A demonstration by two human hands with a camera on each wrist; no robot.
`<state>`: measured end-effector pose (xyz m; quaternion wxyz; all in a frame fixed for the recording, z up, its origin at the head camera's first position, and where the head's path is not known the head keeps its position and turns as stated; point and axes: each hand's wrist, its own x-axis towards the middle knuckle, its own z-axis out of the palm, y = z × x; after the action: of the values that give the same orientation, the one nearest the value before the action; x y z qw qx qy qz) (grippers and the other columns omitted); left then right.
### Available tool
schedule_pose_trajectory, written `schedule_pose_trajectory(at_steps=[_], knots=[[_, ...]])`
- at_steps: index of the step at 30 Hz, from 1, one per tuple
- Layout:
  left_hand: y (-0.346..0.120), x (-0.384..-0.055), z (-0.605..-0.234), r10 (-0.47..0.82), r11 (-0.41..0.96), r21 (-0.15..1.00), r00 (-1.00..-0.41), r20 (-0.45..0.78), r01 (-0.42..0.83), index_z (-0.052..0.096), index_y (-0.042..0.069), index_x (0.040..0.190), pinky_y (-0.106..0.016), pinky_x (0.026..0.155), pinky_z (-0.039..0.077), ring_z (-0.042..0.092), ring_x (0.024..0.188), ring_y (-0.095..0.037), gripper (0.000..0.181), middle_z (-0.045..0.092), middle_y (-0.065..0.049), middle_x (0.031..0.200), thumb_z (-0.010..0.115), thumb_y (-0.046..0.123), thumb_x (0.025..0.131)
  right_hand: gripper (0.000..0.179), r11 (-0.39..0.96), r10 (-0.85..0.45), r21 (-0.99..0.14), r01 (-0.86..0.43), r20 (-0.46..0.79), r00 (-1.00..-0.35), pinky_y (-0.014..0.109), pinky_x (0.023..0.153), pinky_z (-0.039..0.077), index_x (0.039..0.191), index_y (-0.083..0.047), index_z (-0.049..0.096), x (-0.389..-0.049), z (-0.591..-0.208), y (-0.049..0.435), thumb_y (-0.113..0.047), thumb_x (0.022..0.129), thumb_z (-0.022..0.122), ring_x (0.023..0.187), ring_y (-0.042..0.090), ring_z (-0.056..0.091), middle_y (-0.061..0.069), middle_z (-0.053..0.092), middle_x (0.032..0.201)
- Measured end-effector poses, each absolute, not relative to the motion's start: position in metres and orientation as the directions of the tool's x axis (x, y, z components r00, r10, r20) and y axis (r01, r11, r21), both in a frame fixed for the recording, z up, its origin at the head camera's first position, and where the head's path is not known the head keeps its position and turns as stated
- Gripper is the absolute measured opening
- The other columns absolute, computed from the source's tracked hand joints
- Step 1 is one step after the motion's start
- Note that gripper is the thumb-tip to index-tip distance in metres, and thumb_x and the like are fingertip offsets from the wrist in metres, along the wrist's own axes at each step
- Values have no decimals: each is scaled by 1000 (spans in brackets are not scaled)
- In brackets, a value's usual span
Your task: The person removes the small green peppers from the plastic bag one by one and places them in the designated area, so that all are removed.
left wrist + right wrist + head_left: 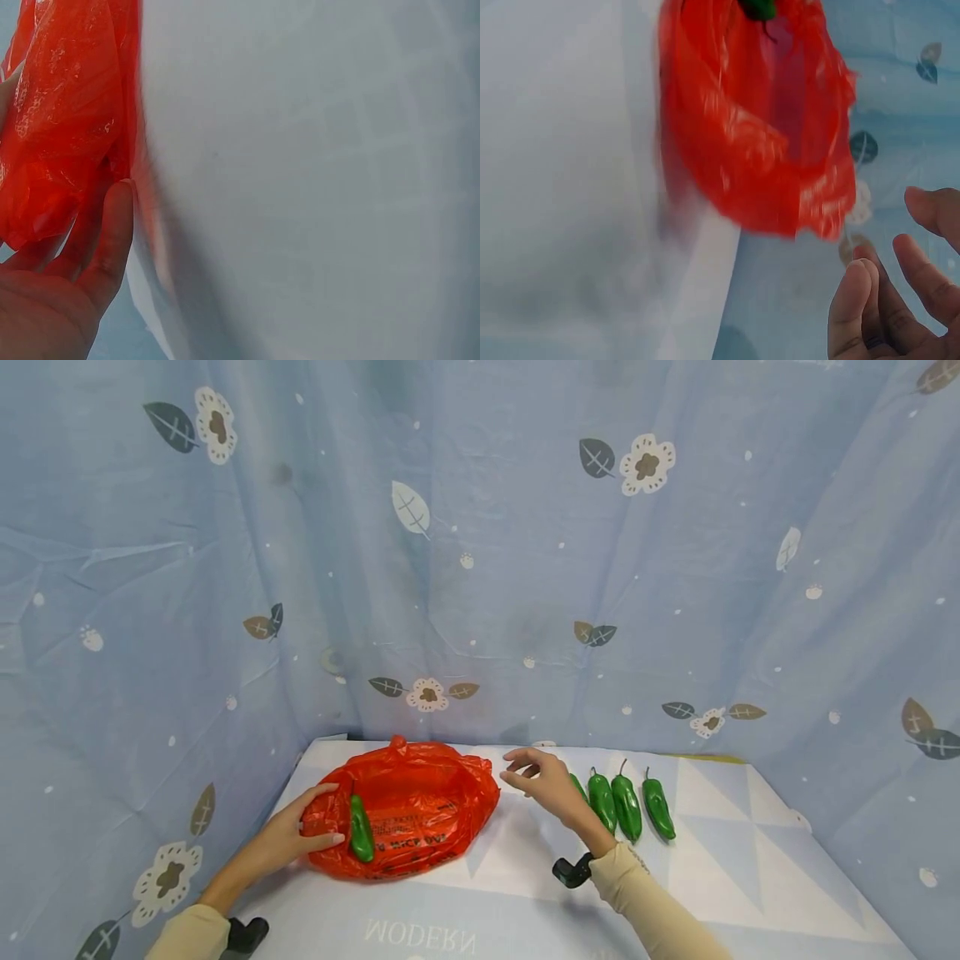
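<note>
A red plastic bag lies on the table with its mouth spread wide, black print showing inside. One green chili pepper rests at its left side, and its stem end shows at the bag's mouth in the right wrist view. My left hand holds the bag's left end, thumb on one side and fingers against the red plastic. To the right of the bag, my right hand is raised with loosely bent fingers and nothing in them. In the right wrist view its fingers are apart from the bag.
Several green peppers lie in a row right of my right hand, the leftmost partly hidden by the wrist. A pale patterned cloth covers the table. Blue curtains with leaves and flowers surround the back and sides.
</note>
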<state>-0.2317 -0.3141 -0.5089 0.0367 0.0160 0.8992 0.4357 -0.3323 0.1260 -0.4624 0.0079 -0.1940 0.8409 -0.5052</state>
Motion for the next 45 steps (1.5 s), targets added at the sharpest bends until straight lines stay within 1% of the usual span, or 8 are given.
schedule_pose_trajectory(at_steps=[2, 8, 10, 18, 23, 29, 36, 45], knots=[[-314, -232, -509, 61, 618, 786, -996, -62, -12, 33, 13, 159, -67, 104, 43, 35, 141, -55, 97, 33, -30, 158, 86, 43, 83, 34, 400, -371, -851, -340, 188, -909, 51, 72, 61, 120, -15, 73, -330, -465, 113, -31, 91, 80, 87, 20, 66, -1, 72, 103], [-313, -232, -508, 63, 621, 784, -997, -39, 9, 35, 13, 158, -67, 104, 44, 38, 140, -55, 95, 36, -30, 157, 86, 42, 83, 34, 395, -464, -827, -400, 196, -864, 31, 67, 57, 120, -16, 72, -327, -472, 74, -35, 92, 78, 84, 17, 64, -7, 72, 101], [-313, -233, -508, 66, 619, 785, -997, -26, 20, 36, 14, 157, -67, 103, 44, 39, 139, -55, 94, 37, -30, 156, 86, 41, 83, 32, 386, -483, -828, -406, 193, -854, 29, 67, 58, 119, -18, 73, -325, -473, 62, -35, 92, 79, 80, 16, 65, -8, 72, 100], [-313, -232, -507, 63, 616, 788, -998, -31, 14, 35, 14, 158, -65, 102, 47, 40, 138, -54, 94, 37, -30, 156, 86, 40, 83, 37, 318, -566, -863, -393, 160, -809, 36, 68, 61, 123, -11, 71, -320, -475, 20, -31, 93, 79, 84, 38, 69, -5, 70, 100], [-311, -231, -504, 63, 633, 774, -998, -28, 18, 35, 14, 157, -66, 102, 46, 40, 138, -54, 93, 39, -30, 155, 86, 39, 83, 43, 314, -596, -868, -384, 134, -791, 30, 67, 60, 126, -5, 70, -316, -482, -1, -31, 93, 79, 83, 37, 70, -7, 69, 97], [-310, -231, -502, 69, 630, 776, -997, -35, 16, 35, 13, 157, -68, 105, 42, 38, 140, -54, 94, 37, -30, 156, 86, 39, 83, 40, 333, -583, -878, -343, 94, -807, 29, 66, 60, 124, -6, 71, -311, -492, -23, -29, 92, 80, 80, 31, 69, -6, 69, 92], [-311, -231, -506, 91, 618, 785, -996, -9, 49, 37, 13, 157, -69, 105, 42, 40, 139, -53, 91, 39, -30, 156, 86, 37, 84, 39, 378, -547, -873, -310, 60, -835, 25, 67, 58, 123, -9, 71, -306, -502, -44, -29, 91, 81, 78, 11, 64, -8, 69, 91], [-313, -231, -506, 95, 616, 786, -995, -4, 56, 37, 15, 157, -70, 106, 40, 39, 140, -53, 90, 38, -29, 157, 86, 37, 85, 41, 392, -509, -873, -289, 56, -859, 24, 68, 57, 125, -7, 68, -302, -507, -63, -25, 91, 82, 75, 9, 62, -6, 68, 87]])
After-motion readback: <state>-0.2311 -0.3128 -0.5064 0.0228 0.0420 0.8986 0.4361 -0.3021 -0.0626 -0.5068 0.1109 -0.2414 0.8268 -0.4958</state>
